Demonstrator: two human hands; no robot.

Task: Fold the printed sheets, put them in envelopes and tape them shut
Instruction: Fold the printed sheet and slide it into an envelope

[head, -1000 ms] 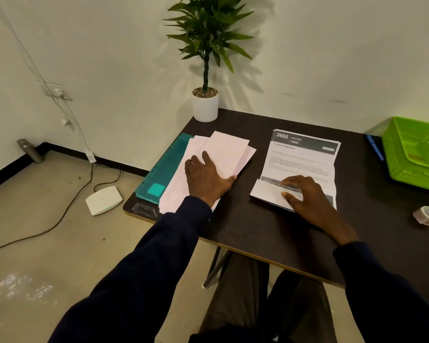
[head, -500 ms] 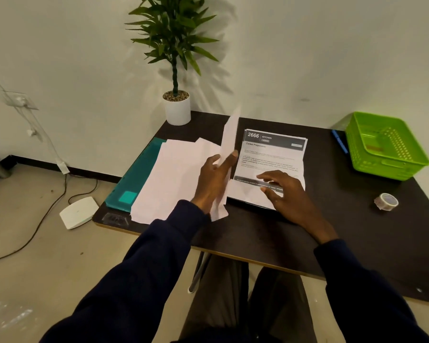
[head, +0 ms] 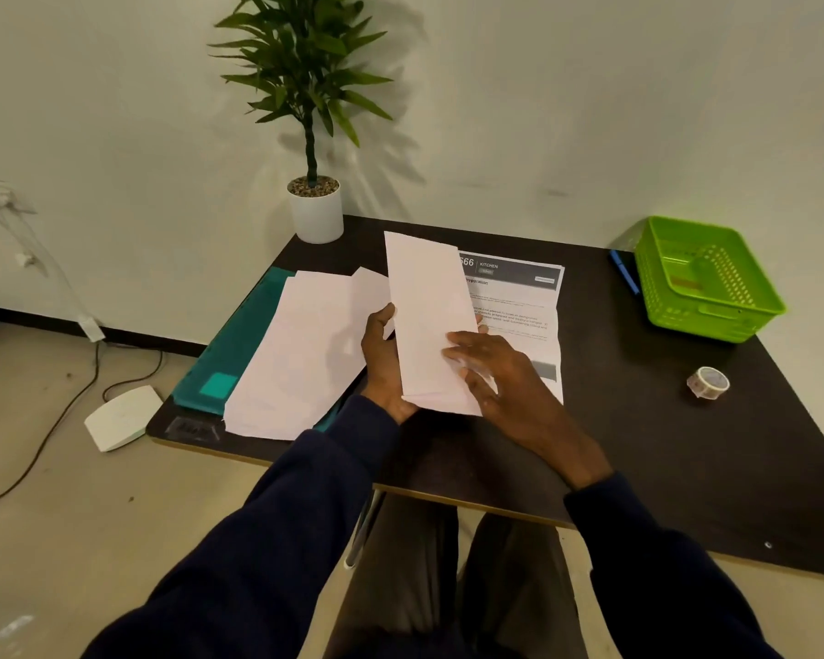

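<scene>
Head view: left hand [head: 382, 366], right hand [head: 505, 382] both grasp envelope [head: 424, 302]; sheet [head: 519, 302] lies open behind; next likely refold, insert.

I see a dark table [head: 686, 468] set against a plain pale wall [head: 543, 88]. Potted plant [head: 315, 211] at the table's far left corner, its shadow on the wall. Left of the table: bare grey floor [head: 67, 539], black skirting [head: 134, 335], white box [head: 122, 417], trailing cable [head: 44, 439].
</scene>
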